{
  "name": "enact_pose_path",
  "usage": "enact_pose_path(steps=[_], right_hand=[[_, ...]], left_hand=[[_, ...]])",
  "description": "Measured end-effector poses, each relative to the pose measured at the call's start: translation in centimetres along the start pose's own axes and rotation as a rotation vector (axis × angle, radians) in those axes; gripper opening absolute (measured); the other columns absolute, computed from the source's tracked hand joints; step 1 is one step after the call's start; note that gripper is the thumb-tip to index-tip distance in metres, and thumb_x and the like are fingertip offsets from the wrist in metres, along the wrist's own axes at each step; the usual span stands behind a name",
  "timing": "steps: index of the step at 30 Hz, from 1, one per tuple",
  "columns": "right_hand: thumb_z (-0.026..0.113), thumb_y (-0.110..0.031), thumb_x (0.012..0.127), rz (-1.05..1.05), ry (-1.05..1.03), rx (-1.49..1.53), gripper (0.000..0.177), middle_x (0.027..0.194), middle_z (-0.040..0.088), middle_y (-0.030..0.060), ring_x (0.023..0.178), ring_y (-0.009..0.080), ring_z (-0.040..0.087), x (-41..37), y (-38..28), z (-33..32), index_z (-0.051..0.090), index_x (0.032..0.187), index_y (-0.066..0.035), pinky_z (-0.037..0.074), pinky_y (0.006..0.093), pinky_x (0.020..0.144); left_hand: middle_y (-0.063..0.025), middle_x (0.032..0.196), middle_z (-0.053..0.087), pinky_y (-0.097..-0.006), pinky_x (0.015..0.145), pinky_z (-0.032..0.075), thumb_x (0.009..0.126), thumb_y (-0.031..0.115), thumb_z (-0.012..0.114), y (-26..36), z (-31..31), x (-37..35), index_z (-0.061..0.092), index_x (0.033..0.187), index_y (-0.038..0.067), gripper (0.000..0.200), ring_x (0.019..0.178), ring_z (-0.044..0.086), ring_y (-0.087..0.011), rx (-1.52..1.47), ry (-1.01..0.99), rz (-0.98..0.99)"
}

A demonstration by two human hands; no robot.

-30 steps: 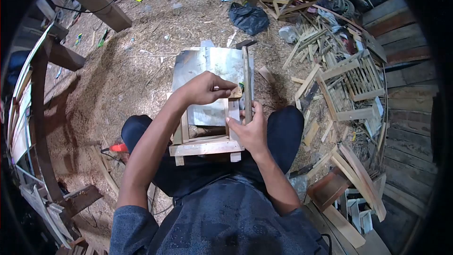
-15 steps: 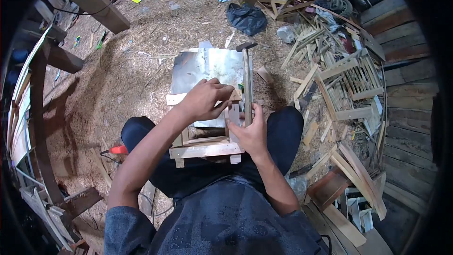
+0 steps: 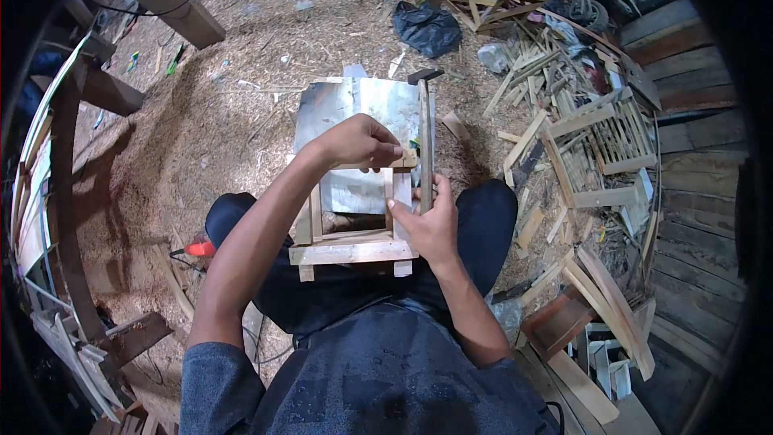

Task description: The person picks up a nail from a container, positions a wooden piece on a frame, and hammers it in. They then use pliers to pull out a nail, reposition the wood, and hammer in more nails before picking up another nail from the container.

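Observation:
A small wooden frame (image 3: 354,254) of light slats stands between my knees, with a worn metal sheet (image 3: 354,193) visible behind and through it. My left hand (image 3: 354,143) is closed over the frame's far right corner, fingertips curled together by the end of the top slat. Whatever those fingers may hold is too small to see. In my right hand (image 3: 431,225) is a hammer (image 3: 425,145), its handle upright along the frame's right side and its dark head at the far end. My right thumb rests against the frame's right post.
Wood shavings (image 3: 241,121) cover the floor. Slatted wooden pieces (image 3: 600,141) and offcuts lie piled at the right, beside a plank wall (image 3: 696,193). A black plastic bag (image 3: 427,30) lies ahead. A red tool (image 3: 200,249) with a cord sits left of my knee.
My left hand has shifted slightly up and its fingers have curled in closer at the frame's corner. My right hand and the hammer stay nearly in place.

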State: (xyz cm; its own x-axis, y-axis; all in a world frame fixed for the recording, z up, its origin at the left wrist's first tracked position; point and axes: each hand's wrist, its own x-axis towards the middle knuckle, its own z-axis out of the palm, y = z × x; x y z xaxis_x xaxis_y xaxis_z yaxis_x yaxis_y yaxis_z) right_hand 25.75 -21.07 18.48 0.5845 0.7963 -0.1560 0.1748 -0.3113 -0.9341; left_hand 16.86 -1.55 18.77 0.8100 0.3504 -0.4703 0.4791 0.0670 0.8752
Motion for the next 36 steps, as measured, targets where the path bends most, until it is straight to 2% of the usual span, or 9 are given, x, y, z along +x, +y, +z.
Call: enact_pose_path(steps=[12, 14, 15, 17, 19, 21, 28, 35, 36], right_hand=[[0.081, -0.017, 0.071, 0.023, -0.007, 0.045, 0.061, 0.087, 0.061, 0.0047, 0.064, 0.0055, 0.049, 0.0, 0.0, -0.1, 0.047, 0.118, 0.001, 0.045, 0.0238, 0.057], [0.077, -0.019, 0.076, 0.031, -0.073, -0.053, 0.057, 0.088, 0.063, 0.0123, 0.072, 0.0183, 0.063, -0.1, -1.2, -0.7, 0.046, 0.119, 0.003, 0.051, 0.0314, 0.065], [0.077, -0.019, 0.076, 0.031, -0.073, -0.054, 0.057, 0.088, 0.063, 0.0123, 0.072, 0.0183, 0.063, -0.2, -0.8, -0.9, 0.046, 0.119, 0.003, 0.051, 0.0314, 0.065], [0.072, -0.02, 0.082, -0.215, 0.024, -0.203, 0.046, 0.088, 0.063, 0.0142, 0.077, 0.0228, 0.064, -0.2, -0.4, -1.9, 0.051, 0.115, 0.005, 0.05, 0.0325, 0.067], [0.061, -0.018, 0.091, -0.259, 0.041, -0.13, 0.037, 0.094, 0.064, 0.0201, 0.085, 0.0297, 0.066, -1.4, -0.4, -3.8, 0.053, 0.118, 0.006, 0.051, 0.0359, 0.071], [0.057, -0.013, 0.093, -0.283, -0.011, -0.185, 0.033, 0.081, 0.065, 0.012, 0.07, 0.014, 0.061, -3.0, -1.1, -6.0, 0.054, 0.12, 0.007, 0.05, 0.029, 0.065], [0.058, -0.01, 0.092, -0.362, -0.154, -0.388, 0.034, 0.082, 0.065, 0.018, 0.067, 0.0213, 0.065, -7.0, -1.2, -10.0, 0.053, 0.12, 0.009, 0.051, 0.0321, 0.062], [0.062, -0.012, 0.09, -0.362, -0.095, -0.386, 0.034, 0.084, 0.065, 0.015, 0.068, 0.0169, 0.062, -7.6, -0.4, -9.4, 0.055, 0.117, 0.006, 0.05, 0.0297, 0.064], [0.065, -0.013, 0.088, -0.226, -0.093, -0.364, 0.034, 0.084, 0.064, 0.0121, 0.067, 0.0141, 0.059, -7.4, -0.7, -9.0, 0.055, 0.115, 0.005, 0.049, 0.0277, 0.063]], left_hand=[[-0.0025, 0.067, 0.063, -0.0283, 0.056, 0.046, 0.09, 0.027, 0.066, 0.6, 0.0, -0.1, 0.071, 0.097, -0.001, 0.03, 0.059, 0.056, -0.0095, 0.057, -0.067, -0.027], [-0.0022, 0.065, 0.062, -0.0275, 0.055, 0.046, 0.09, 0.026, 0.066, 0.6, 0.1, -0.2, 0.071, 0.093, -0.001, 0.028, 0.057, 0.055, -0.0093, 0.06, -0.034, -0.027], [-0.0022, 0.065, 0.062, -0.0275, 0.055, 0.046, 0.09, 0.026, 0.066, 0.4, 0.1, -0.2, 0.071, 0.093, -0.001, 0.028, 0.057, 0.055, -0.0093, 0.06, -0.035, -0.027], [-0.0017, 0.064, 0.062, -0.0267, 0.054, 0.045, 0.09, 0.025, 0.065, 0.3, 0.0, -0.2, 0.071, 0.09, -0.001, 0.027, 0.057, 0.055, -0.0089, 0.05, -0.047, -0.012], [-0.0013, 0.063, 0.061, -0.0266, 0.053, 0.045, 0.09, 0.025, 0.065, 0.4, 0.0, -0.2, 0.071, 0.088, 0.0, 0.026, 0.056, 0.054, -0.0085, 0.036, -0.028, -0.022], [-0.0009, 0.061, 0.06, -0.0265, 0.053, 0.045, 0.09, 0.024, 0.065, 0.6, 0.1, -0.3, 0.071, 0.086, 0.001, 0.025, 0.055, 0.053, -0.0082, 0.016, -0.018, -0.033], [0.0011, 0.058, 0.057, -0.0258, 0.049, 0.04, 0.091, 0.021, 0.063, 0.3, -0.1, 0.0, 0.072, 0.083, 0.002, 0.023, 0.05, 0.049, -0.0068, -0.057, -0.07, -0.024], [0.0006, 0.059, 0.058, -0.0254, 0.049, 0.041, 0.09, 0.022, 0.065, 0.4, 0.0, 0.1, 0.073, 0.09, 0.001, 0.022, 0.051, 0.049, -0.0066, -0.043, -0.047, -0.037], [0.0006, 0.059, 0.058, -0.0254, 0.049, 0.041, 0.09, 0.022, 0.065, 0.3, 0.0, 0.1, 0.073, 0.09, 0.001, 0.022, 0.051, 0.049, -0.0066, -0.042, -0.05, -0.037]])
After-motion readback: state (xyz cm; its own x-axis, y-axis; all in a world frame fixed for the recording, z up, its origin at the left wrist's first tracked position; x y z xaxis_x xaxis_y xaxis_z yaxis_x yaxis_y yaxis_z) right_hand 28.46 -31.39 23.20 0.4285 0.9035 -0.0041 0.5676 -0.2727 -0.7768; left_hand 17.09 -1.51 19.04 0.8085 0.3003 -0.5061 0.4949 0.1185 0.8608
